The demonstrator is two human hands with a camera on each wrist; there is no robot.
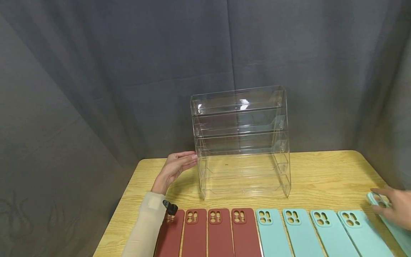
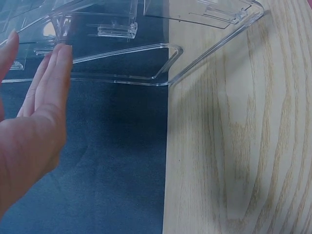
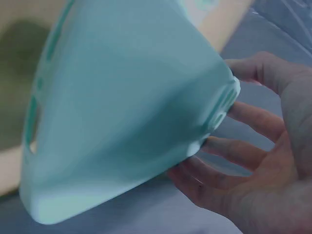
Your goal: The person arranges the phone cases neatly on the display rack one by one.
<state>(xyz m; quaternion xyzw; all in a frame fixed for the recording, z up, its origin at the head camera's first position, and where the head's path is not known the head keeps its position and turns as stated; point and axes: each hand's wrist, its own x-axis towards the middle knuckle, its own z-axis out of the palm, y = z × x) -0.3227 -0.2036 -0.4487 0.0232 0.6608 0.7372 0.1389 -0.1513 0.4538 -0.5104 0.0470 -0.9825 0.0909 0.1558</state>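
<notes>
A clear acrylic tiered rack (image 1: 240, 153) stands on the wooden table near its back edge. My left hand (image 1: 174, 166) touches the rack's left side with its fingers out straight; in the left wrist view the fingertips of that hand (image 2: 41, 102) meet the clear panel. At the far right, my right hand (image 1: 396, 207) grips a turquoise phone case (image 3: 131, 107) by the end with the camera cutout. Thumb and fingers hold its edges in the right wrist view, where the case is lifted at a tilt. Several more turquoise phone cases (image 1: 298, 232) lie beside it.
Several dark red phone cases (image 1: 194, 237) lie side by side at the table's front, left of the turquoise ones. Bare wood of the table (image 1: 321, 175) shows right of the rack. A dark grey curtain (image 1: 144, 71) hangs behind and along the sides.
</notes>
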